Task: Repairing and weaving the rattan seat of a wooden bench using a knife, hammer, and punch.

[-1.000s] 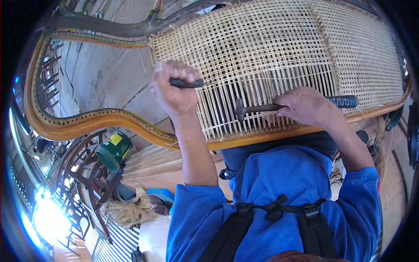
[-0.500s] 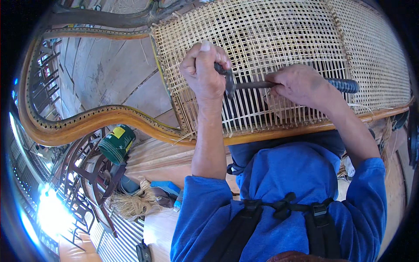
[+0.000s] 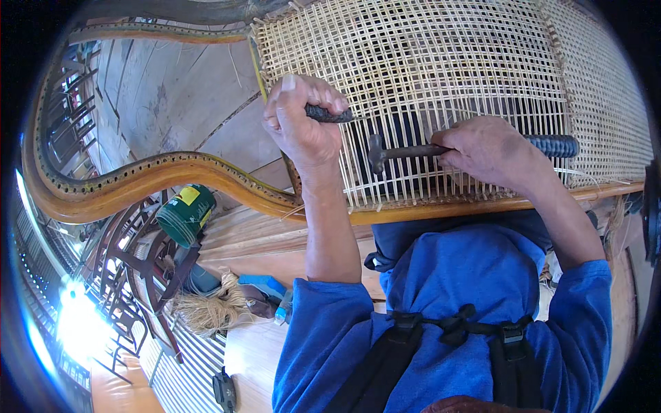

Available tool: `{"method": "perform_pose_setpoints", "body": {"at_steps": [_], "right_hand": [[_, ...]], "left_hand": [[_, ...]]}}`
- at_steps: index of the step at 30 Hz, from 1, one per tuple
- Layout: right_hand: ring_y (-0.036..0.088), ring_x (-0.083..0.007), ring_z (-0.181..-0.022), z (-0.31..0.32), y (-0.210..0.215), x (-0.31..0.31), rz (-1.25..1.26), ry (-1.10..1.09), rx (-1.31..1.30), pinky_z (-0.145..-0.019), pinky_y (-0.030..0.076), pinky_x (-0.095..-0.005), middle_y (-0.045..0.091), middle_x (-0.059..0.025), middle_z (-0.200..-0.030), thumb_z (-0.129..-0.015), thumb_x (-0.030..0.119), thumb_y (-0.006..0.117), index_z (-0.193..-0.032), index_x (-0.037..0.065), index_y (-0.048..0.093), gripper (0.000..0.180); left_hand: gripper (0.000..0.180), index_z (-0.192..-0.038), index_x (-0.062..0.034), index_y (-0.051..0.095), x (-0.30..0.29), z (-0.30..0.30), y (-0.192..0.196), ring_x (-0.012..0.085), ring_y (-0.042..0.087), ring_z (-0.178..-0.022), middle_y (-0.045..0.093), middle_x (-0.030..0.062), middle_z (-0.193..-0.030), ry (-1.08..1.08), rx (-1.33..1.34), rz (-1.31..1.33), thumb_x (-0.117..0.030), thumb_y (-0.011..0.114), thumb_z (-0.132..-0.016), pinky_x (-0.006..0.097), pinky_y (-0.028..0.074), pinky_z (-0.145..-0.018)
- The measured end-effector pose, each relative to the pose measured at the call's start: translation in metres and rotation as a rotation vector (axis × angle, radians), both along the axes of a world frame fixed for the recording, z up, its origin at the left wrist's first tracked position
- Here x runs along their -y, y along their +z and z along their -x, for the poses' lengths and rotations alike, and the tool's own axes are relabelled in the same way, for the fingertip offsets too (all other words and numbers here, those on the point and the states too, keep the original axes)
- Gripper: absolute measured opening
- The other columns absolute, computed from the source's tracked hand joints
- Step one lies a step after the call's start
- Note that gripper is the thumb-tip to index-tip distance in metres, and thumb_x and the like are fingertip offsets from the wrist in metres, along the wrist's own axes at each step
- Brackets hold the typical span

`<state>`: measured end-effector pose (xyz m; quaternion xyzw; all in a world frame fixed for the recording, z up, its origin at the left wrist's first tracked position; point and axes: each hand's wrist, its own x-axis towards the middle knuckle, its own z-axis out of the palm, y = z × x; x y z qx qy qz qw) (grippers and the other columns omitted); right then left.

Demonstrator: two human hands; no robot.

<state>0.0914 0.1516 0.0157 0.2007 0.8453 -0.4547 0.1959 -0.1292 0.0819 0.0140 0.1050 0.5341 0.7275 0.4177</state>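
Since the frame half a second ago, the two hands have drawn apart: the hammer's head, which then overlapped the left fist's tool in view, now sits to the right of it with a gap between, and the whole scene has shifted slightly in the view. The left hand [image 3: 305,127] is closed in a fist, thumb uppermost, around a short, dark, rough-surfaced tool [image 3: 328,115] whose exposed end points right, above the pale woven cane panel [image 3: 413,76]. The right hand [image 3: 485,148] is wrapped about the middle of a long hammer with a dark metal head and black ribbed grip [image 3: 407,151]; its long axis runs roughly left to right, head toward the left fist, ribbed end sticking out past the right hand. The head thus lies to the right of the short tool and a little nearer the person's body, over the stretch where the pale lengthwise strands have few or no crossing ones. Below them runs the honey-coloured, curved wooden frame [image 3: 165,172], drilled with a row of holes; beyond it, lower left, is a dark green plastic bucket [image 3: 186,217].
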Motion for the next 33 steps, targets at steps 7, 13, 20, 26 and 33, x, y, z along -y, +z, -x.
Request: {"method": "perform_pose_setpoints", "body": {"at_steps": [7, 13, 20, 26, 33], "right_hand": [[0.062, -0.0314, -0.077, 0.012, 0.005, -0.012, -0.044, -0.077, -0.083, -0.070, 0.049, -0.0424, 0.063, -0.0125, -0.076, -0.081, 0.021, 0.058, -0.094, 0.006, 0.061, 0.020], [0.062, -0.0321, -0.078, 0.014, 0.004, -0.001, 0.099, -0.027, 0.007, -0.071, 0.049, -0.0425, 0.063, -0.0131, -0.078, -0.080, 0.020, 0.060, -0.096, 0.007, 0.063, 0.021], [0.062, -0.0316, -0.079, 0.022, 0.000, 0.003, 0.035, -0.005, -0.030, -0.072, 0.049, -0.0422, 0.063, -0.0132, -0.079, -0.081, 0.020, 0.059, -0.098, 0.007, 0.063, 0.022], [0.062, -0.0309, -0.081, 0.039, 0.000, -0.013, 0.096, -0.002, 0.064, -0.073, 0.049, -0.0413, 0.063, -0.0125, -0.078, -0.082, 0.021, 0.058, -0.097, 0.007, 0.063, 0.021], [0.061, -0.0356, -0.082, 0.013, 0.002, -0.005, 0.064, 0.017, 0.097, -0.074, 0.048, -0.0430, 0.062, -0.0190, -0.083, -0.081, 0.020, 0.055, -0.096, 0.005, 0.063, 0.023]], "left_hand": [[0.031, -0.059, -0.0044, 0.045, -0.007, -0.006, 0.010, 0.0138, 0.042, -0.044, 0.044, 0.0059, -0.053, -0.137, -0.272, 0.001, -0.016, 0.047, -0.087, 0.028, 0.039, -0.042], [0.028, -0.061, -0.0048, 0.045, 0.006, 0.014, 0.016, 0.0143, 0.041, -0.046, 0.043, 0.0053, -0.055, 0.007, -0.066, -0.059, -0.016, 0.048, -0.087, 0.028, 0.040, -0.043], [0.029, -0.061, -0.0048, 0.045, 0.005, 0.014, 0.002, 0.0137, 0.044, -0.047, 0.044, 0.0050, -0.054, -0.002, -0.075, 0.004, -0.017, 0.052, -0.086, 0.028, 0.040, -0.043], [0.029, -0.059, -0.0042, 0.046, -0.004, 0.008, 0.007, 0.0143, 0.044, -0.046, 0.047, 0.0069, -0.054, -0.049, -0.142, 0.056, -0.015, 0.050, -0.086, 0.028, 0.040, -0.043], [0.021, -0.058, -0.0075, 0.050, 0.018, 0.034, 0.025, 0.0188, 0.047, -0.048, 0.048, 0.0064, -0.055, -0.033, -0.407, -0.039, -0.018, 0.057, -0.076, 0.031, 0.043, -0.048]]}}
